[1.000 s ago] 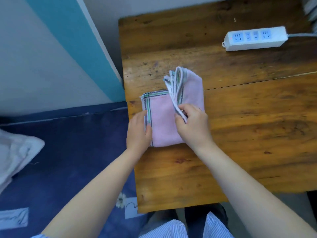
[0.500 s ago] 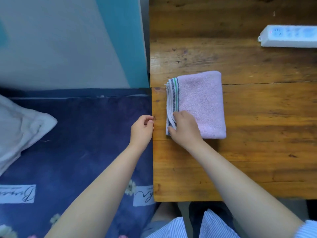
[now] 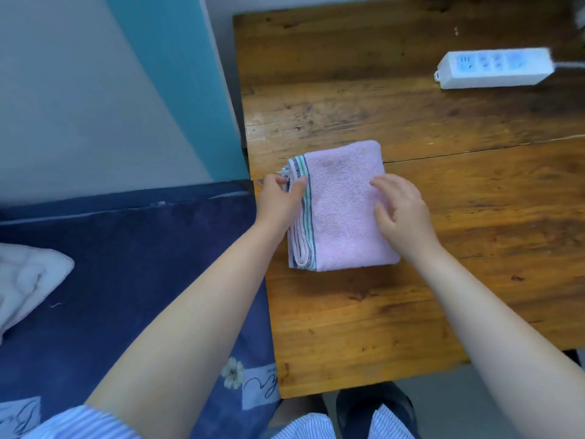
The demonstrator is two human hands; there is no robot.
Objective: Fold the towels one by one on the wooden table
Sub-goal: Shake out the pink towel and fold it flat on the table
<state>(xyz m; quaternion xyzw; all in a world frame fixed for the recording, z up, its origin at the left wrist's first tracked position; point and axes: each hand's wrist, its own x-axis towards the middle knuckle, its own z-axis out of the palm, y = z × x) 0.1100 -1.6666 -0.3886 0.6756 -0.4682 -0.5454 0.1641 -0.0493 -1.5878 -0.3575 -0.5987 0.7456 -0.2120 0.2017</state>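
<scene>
Wooden table (image 3: 364, 327) — folded pink towel (image 3: 345, 213)

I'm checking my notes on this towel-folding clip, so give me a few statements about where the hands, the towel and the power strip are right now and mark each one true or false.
1. The pink towel lies folded on the wooden table. True.
2. The left hand is at the towel's striped edge. True.
3. The right hand holds the white power strip. False: it rests on the towel's right part, and the strip lies untouched at the table's far right.
4. The towel hangs over the table's near edge. False: it lies wholly on the tabletop, near the left edge.
5. Something white lies on the blue bedding. True: a white cloth at the far left.
</scene>
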